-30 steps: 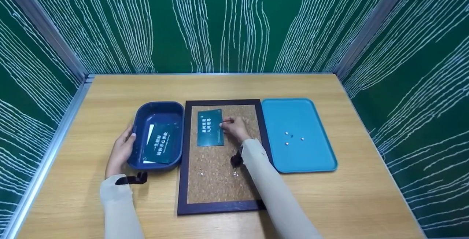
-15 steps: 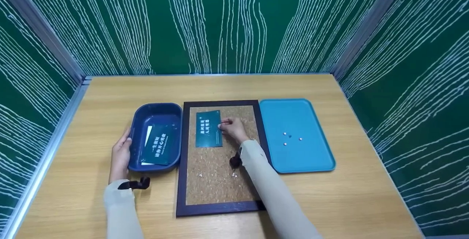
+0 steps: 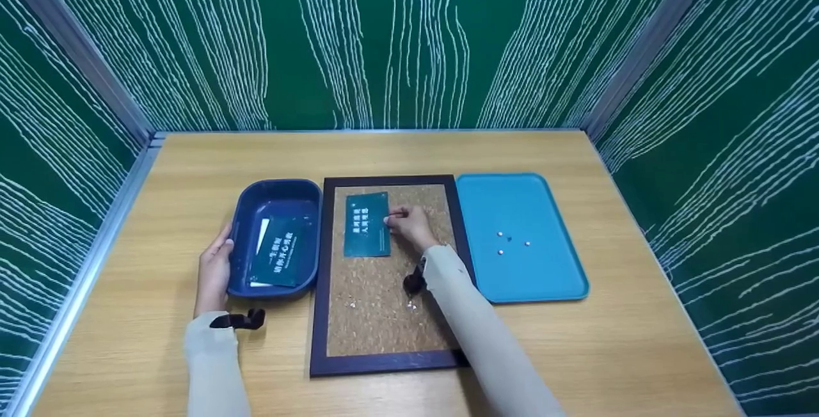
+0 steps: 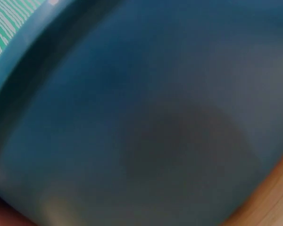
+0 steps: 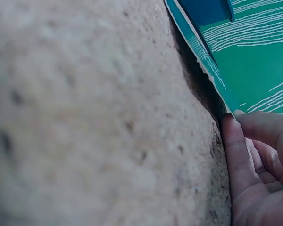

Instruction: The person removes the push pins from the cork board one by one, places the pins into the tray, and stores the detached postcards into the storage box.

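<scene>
At the upper part of the cork board (image 3: 384,314) lies a dark green card (image 3: 366,224) with white lettering. My right hand (image 3: 413,225) pinches the card's right edge between thumb and index finger. In the right wrist view that edge of the card (image 5: 212,75) stands slightly off the cork, with the fingertips (image 5: 233,141) at it. My left hand (image 3: 214,270) rests against the outer left side of a dark blue bin (image 3: 275,190), its fingers fairly straight. Another green card (image 3: 278,254) lies in the bin over something white-edged. The bin's wall (image 4: 132,94) fills most of the left wrist view.
A turquoise tray (image 3: 524,203) with several small pins (image 3: 500,252) stands right of the board. Small clear pins (image 3: 411,305) sit on the lower cork. Green panels (image 3: 409,39) with white lines enclose the wooden table (image 3: 614,340).
My left hand has shifted slightly down along the bin's side, its thumb off the rim. The right hand and the card it pinches stay in place.
</scene>
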{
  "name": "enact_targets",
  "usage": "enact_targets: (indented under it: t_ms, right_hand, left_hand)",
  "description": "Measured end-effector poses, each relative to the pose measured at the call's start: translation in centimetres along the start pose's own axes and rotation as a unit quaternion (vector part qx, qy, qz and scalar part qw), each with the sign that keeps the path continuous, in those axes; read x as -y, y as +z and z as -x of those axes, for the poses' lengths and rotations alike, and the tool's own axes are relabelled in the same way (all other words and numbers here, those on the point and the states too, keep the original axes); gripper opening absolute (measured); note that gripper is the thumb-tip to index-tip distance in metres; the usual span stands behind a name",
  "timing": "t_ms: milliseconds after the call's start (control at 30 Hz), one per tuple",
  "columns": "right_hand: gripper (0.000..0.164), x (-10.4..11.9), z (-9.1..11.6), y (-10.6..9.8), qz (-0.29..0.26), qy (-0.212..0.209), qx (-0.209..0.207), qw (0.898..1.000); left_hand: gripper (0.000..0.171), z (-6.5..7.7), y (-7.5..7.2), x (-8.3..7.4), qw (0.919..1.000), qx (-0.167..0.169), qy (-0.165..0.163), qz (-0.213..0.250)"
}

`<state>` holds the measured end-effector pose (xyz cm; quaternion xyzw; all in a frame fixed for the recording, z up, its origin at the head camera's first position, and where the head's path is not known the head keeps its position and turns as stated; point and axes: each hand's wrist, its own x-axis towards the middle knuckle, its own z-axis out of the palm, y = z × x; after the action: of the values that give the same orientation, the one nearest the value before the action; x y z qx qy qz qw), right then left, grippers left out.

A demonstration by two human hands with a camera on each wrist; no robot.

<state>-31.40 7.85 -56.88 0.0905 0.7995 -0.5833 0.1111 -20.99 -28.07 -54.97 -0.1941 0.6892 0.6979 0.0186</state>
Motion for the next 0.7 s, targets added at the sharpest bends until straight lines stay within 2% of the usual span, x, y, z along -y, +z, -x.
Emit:
enact_targets:
  t_ms: [233,467,700]
  right_hand:
    - [0.019,0.01,-0.06,-0.13,-0.012,0.008,-0.004,1.000]
    - [0.022,0.19,-0.01,-0.43,-0.064,0.016,0.001,0.998]
    - [0.027,0.52,-0.09,-0.70,-0.110,0.041,0.015,0.993]
  left_hand:
    - [0.046,0.08,0.10,0.28,0.9999,0.008,0.004,0.007]
    - [0.046,-0.05,0.22,0.32,1.0000,0.003,0.005,0.007]
    - [0.046,-0.32,-0.02,0.21,1.0000,0.001,0.008,0.001]
